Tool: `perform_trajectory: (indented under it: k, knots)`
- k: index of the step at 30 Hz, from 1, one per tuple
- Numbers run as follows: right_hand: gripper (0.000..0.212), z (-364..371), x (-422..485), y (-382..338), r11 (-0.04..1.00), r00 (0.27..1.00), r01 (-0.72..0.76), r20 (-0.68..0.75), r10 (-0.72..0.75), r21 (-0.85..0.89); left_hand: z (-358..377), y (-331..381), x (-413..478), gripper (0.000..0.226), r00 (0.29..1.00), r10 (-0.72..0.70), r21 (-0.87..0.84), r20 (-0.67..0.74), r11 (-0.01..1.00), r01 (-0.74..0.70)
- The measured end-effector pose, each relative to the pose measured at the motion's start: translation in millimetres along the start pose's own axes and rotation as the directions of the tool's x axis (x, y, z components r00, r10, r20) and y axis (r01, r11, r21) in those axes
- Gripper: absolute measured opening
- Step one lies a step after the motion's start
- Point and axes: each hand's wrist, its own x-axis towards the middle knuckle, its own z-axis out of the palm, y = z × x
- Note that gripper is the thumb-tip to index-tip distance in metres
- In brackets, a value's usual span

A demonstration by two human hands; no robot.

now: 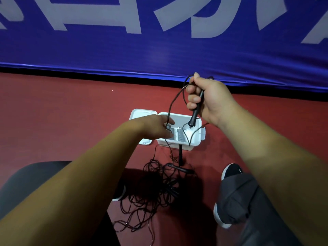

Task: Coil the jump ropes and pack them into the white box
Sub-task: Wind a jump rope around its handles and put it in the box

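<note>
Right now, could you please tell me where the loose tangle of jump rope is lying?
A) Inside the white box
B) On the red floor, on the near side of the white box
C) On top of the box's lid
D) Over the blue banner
B: the tangled rope pile lies on the red floor, on the near side of the open white box.

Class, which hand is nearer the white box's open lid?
Left. The left hand reaches over the lid into the box; the right hand grips a handle above the box's other side.
</note>
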Motion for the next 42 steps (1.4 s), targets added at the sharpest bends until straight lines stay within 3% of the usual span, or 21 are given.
perform_trajectory:
  k: [3, 5, 8, 11, 13, 15, 17, 21, 24, 28, 30, 32, 34, 35, 38, 42]
  knots:
    - [0.023, 1.6, 0.9, -1.1, 1.000, 1.000, 0.010, -0.010, -0.009, 0.026, -0.2, 2.2, -1.1, 0.015, 0.999, 0.055, -0.017, -0.001, 0.998, -0.055]
    - [0.023, 1.1, 2.8, -1.1, 0.999, 0.998, 0.039, -0.053, -0.039, -0.001, -1.0, 4.1, -2.6, 0.025, 0.999, 0.045, -0.095, -0.006, 0.994, -0.045]
    - [0.030, -3.0, 10.1, 2.8, 0.988, 0.981, 0.051, -0.180, -0.078, -0.146, -4.8, 11.5, -5.5, 0.027, 0.999, 0.049, -0.294, 0.009, 0.955, -0.044]
    - [0.026, -12.4, 17.9, 12.2, 0.941, 0.966, -0.073, -0.257, -0.015, -0.330, -16.9, 22.2, -11.6, 0.026, 0.996, 0.064, -0.427, -0.067, 0.900, -0.087]
    - [0.020, -18.3, 15.8, 17.3, 0.836, 0.966, -0.200, -0.247, 0.080, -0.510, -26.0, 28.7, -17.5, 0.027, 0.987, 0.071, -0.486, -0.145, 0.864, -0.133]
    - [0.024, -21.7, 8.6, 22.8, 0.640, 0.954, -0.299, -0.228, 0.193, -0.708, -34.6, 33.1, -22.3, 0.029, 0.977, 0.079, -0.588, -0.199, 0.788, -0.183]
    - [0.020, -20.9, 0.6, 30.6, 0.537, 0.929, -0.341, -0.191, 0.316, -0.771, -41.3, 36.2, -25.3, 0.032, 0.970, 0.076, -0.710, -0.230, 0.668, -0.221]
    - [0.024, -16.8, -4.7, 41.1, 0.541, 0.895, -0.296, -0.031, 0.446, -0.787, -52.0, 40.3, -28.7, 0.035, 0.962, -0.013, -0.881, -0.272, 0.405, -0.243]
    - [0.024, -13.8, -6.6, 36.1, 0.570, 0.870, -0.284, 0.042, 0.491, -0.771, -57.3, 35.6, -26.3, 0.035, 0.953, -0.133, -0.933, -0.272, 0.280, -0.227]
    - [0.028, -3.2, -9.6, 31.2, 0.728, 0.924, -0.184, 0.137, 0.358, -0.661, -57.9, 28.2, -21.7, 0.044, 0.953, -0.227, -0.976, -0.199, 0.134, -0.172]
    - [0.026, 3.6, -10.0, 27.0, 0.841, 0.966, -0.111, 0.142, 0.217, -0.529, -56.8, 26.2, -20.5, 0.035, 0.959, -0.225, -0.968, -0.171, 0.218, -0.122]
    - [0.026, 7.1, -8.8, 18.9, 0.918, 0.987, -0.059, 0.117, 0.114, -0.393, -52.6, 25.2, -22.7, 0.032, 0.974, -0.174, -0.872, -0.147, 0.488, -0.044]
    - [0.025, 7.3, -7.1, 10.2, 0.954, 0.993, -0.031, 0.096, 0.063, -0.298, -44.8, 22.2, -26.2, 0.033, 0.996, -0.058, -0.617, -0.064, 0.787, 0.006]
    - [0.025, 6.0, -6.0, 6.5, 0.966, 0.995, -0.025, 0.087, 0.049, -0.258, -40.2, 21.2, -28.4, 0.031, 1.000, -0.011, -0.492, 0.016, 0.870, 0.017]
    - [0.025, 2.3, -3.0, -1.3, 0.988, 0.999, -0.014, 0.043, 0.021, -0.152, -28.0, 16.1, -30.4, 0.029, 0.983, 0.035, -0.344, 0.182, 0.938, 0.030]
    - [0.025, 0.0, -0.4, -7.1, 0.998, 0.999, 0.034, 0.004, -0.034, -0.045, -23.0, 12.0, -30.6, 0.021, 0.989, 0.069, -0.271, 0.129, 0.962, -0.031]
